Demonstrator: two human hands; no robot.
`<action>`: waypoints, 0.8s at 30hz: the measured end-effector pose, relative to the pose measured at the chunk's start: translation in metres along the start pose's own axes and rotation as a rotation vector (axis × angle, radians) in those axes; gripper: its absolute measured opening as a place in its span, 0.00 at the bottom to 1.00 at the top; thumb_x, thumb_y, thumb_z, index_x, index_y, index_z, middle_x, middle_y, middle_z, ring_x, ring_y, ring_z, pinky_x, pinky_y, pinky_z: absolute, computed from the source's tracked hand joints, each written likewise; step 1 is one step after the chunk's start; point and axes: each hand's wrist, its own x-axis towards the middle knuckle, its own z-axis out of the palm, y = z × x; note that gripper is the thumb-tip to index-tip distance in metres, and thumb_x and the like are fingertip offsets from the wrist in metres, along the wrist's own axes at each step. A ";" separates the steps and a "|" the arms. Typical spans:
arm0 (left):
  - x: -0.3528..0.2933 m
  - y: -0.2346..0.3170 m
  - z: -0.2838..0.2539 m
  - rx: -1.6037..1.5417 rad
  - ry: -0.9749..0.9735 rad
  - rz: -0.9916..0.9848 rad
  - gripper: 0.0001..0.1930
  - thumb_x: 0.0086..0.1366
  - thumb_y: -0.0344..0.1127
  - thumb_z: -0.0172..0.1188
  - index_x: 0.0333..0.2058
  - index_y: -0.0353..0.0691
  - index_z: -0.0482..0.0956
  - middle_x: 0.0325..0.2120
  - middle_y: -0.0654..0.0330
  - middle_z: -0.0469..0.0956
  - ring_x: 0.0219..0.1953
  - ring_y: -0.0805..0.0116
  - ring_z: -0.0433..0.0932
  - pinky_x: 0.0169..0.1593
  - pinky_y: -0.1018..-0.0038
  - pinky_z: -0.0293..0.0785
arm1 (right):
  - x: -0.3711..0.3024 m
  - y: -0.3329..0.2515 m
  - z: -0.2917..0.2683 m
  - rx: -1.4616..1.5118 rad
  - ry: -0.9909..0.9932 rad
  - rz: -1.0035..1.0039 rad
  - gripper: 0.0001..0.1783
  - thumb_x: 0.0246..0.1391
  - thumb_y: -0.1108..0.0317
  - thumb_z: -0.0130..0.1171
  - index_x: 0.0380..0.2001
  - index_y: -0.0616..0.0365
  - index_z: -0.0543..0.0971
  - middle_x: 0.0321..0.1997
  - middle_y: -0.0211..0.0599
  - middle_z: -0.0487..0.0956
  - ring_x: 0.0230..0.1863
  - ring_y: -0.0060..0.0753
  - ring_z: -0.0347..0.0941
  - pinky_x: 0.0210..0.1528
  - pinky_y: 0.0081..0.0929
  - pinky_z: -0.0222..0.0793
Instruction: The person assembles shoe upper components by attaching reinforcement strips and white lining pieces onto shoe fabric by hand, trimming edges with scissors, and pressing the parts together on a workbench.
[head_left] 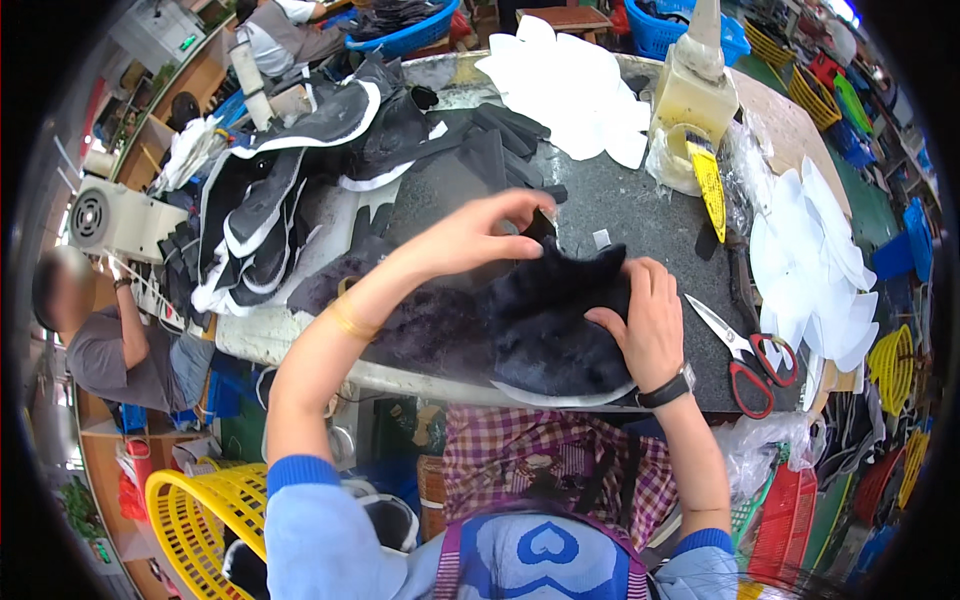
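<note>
On the near part of the work table [650,215] lies a dark plush fabric piece [550,330] with a white lower edge. It looks like a shoe upper, and its top edge curves. My left hand [500,228] pinches the raised upper corner between thumb and fingers. Bent round the right side of the same piece is my right hand [652,325], its thumb on the plush and its fingers at the edge. Just above, a small white tab [601,239] shows. Scissors [745,360] with red and black handles lie right of my right hand, blades slightly apart.
A pile of black white-edged uppers [270,190] covers the table's left. White cut sheets [565,85] lie at the back, more white pieces [810,270] at the right. A glue bottle [693,115] stands near a yellow tool [707,190]. A yellow basket [205,510] stands lower left; a co-worker [130,350] sits beyond.
</note>
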 end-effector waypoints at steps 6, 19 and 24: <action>-0.070 0.074 0.051 0.301 0.208 0.227 0.12 0.48 0.29 0.66 0.29 0.37 0.71 0.23 0.58 0.73 0.25 0.63 0.74 0.30 0.75 0.69 | -0.027 0.007 -0.023 0.733 -0.184 0.190 0.30 0.34 0.76 0.66 0.46 0.62 0.71 0.38 0.43 0.77 0.39 0.37 0.74 0.42 0.29 0.69; -0.207 -0.127 0.203 0.393 0.982 -0.598 0.08 0.61 0.32 0.54 0.35 0.33 0.72 0.28 0.42 0.75 0.34 0.38 0.73 0.34 0.56 0.70 | -0.184 0.003 0.137 0.368 -0.349 0.277 0.17 0.58 0.58 0.49 0.28 0.64 0.73 0.28 0.55 0.74 0.32 0.56 0.72 0.32 0.44 0.67; -0.204 -0.245 0.221 -0.194 0.861 -0.457 0.07 0.57 0.29 0.54 0.34 0.34 0.75 0.32 0.50 0.76 0.39 0.56 0.72 0.46 0.61 0.66 | -0.232 0.045 0.233 0.421 -0.167 0.264 0.16 0.57 0.61 0.49 0.42 0.60 0.75 0.41 0.54 0.76 0.43 0.57 0.71 0.45 0.46 0.66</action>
